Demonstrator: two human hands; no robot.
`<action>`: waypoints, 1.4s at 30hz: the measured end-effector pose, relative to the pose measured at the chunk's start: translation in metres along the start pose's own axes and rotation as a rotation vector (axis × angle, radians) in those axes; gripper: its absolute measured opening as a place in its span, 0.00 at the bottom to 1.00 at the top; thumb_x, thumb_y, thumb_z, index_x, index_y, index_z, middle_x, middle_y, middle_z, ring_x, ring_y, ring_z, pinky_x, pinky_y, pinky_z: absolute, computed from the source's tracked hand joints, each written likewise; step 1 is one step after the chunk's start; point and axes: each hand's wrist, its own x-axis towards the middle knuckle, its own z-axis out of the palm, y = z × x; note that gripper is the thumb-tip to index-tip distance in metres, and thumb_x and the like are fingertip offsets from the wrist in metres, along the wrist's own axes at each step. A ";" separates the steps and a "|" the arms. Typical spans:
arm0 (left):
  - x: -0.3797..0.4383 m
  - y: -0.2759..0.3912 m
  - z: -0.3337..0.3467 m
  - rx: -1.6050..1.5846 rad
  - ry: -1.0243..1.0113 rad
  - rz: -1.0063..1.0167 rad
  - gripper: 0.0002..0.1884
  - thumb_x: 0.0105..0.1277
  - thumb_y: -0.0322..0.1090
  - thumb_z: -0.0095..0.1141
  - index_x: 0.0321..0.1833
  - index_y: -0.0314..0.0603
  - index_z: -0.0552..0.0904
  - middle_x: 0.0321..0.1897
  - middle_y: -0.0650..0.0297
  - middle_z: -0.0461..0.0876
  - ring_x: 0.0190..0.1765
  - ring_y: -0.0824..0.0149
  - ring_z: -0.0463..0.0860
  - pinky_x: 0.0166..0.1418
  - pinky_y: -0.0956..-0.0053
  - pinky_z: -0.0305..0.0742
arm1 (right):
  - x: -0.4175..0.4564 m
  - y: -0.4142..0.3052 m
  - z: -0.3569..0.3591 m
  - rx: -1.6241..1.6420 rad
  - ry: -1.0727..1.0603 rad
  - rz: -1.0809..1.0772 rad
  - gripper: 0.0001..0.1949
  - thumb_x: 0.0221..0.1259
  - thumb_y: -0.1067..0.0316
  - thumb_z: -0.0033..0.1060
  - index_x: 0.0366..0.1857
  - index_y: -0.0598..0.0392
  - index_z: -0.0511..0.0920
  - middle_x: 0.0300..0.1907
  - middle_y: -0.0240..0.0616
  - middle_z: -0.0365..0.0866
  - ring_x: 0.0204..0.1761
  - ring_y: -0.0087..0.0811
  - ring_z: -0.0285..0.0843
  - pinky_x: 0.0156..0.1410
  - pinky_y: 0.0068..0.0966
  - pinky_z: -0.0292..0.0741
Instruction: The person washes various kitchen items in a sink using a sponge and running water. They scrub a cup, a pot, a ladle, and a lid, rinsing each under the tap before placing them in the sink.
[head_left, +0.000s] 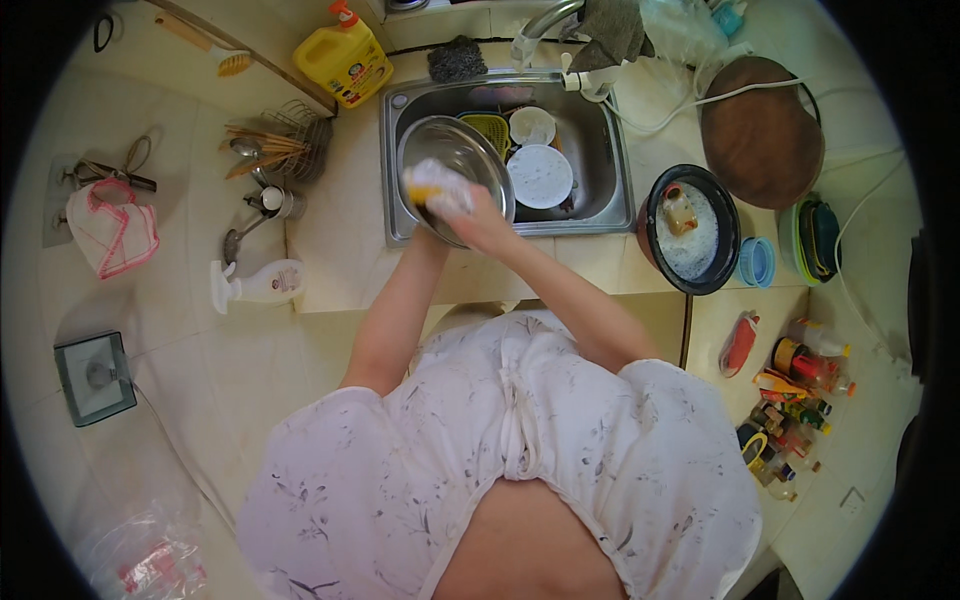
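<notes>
A shiny stainless-steel bowl (484, 154) is tilted over the left part of the metal sink (600, 187). My left hand goes beneath it and supports it, mostly hidden behind its near rim; only the wrist (430, 241) shows. Inside the bowl, my right hand (482, 221) grips a soapy white and yellow scrubbing cloth or sponge (439, 187), blurred by motion. Beyond the bowl, a white dish (540, 176) with suds, a smaller pale bowl (532, 125) and a yellow-green plastic basket (489, 129) lie in the sink.
Right of the sink stands a dark basin (651, 247) of foamy water with a bottle-like container (679, 210) in it. The faucet (551, 19) overhangs the back edge. A yellow detergent jug (345, 64) and a dark scouring pad (457, 60) sit behind. A spray bottle (262, 285) is at left.
</notes>
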 end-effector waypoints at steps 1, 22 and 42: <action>0.003 0.004 0.005 -0.107 -0.080 -0.016 0.18 0.67 0.49 0.46 0.53 0.48 0.74 0.46 0.65 0.76 0.49 0.68 0.76 0.57 0.72 0.71 | -0.005 0.016 -0.004 0.094 -0.144 -0.169 0.16 0.55 0.66 0.56 0.48 0.56 0.76 0.48 0.44 0.79 0.50 0.39 0.75 0.59 0.28 0.67; 0.022 -0.030 0.056 0.762 0.241 -0.033 0.24 0.68 0.45 0.48 0.63 0.40 0.67 0.59 0.58 0.71 0.60 0.64 0.72 0.65 0.66 0.67 | 0.027 0.031 -0.023 -0.385 0.202 -0.383 0.18 0.48 0.74 0.56 0.47 0.53 0.78 0.45 0.49 0.79 0.48 0.49 0.76 0.54 0.35 0.73; 0.015 0.009 0.041 0.445 0.294 -0.203 0.23 0.68 0.47 0.46 0.62 0.44 0.69 0.57 0.60 0.73 0.57 0.66 0.75 0.61 0.69 0.71 | -0.009 0.038 -0.007 0.043 -0.097 -0.134 0.17 0.49 0.67 0.56 0.46 0.54 0.77 0.40 0.41 0.79 0.46 0.38 0.75 0.52 0.30 0.70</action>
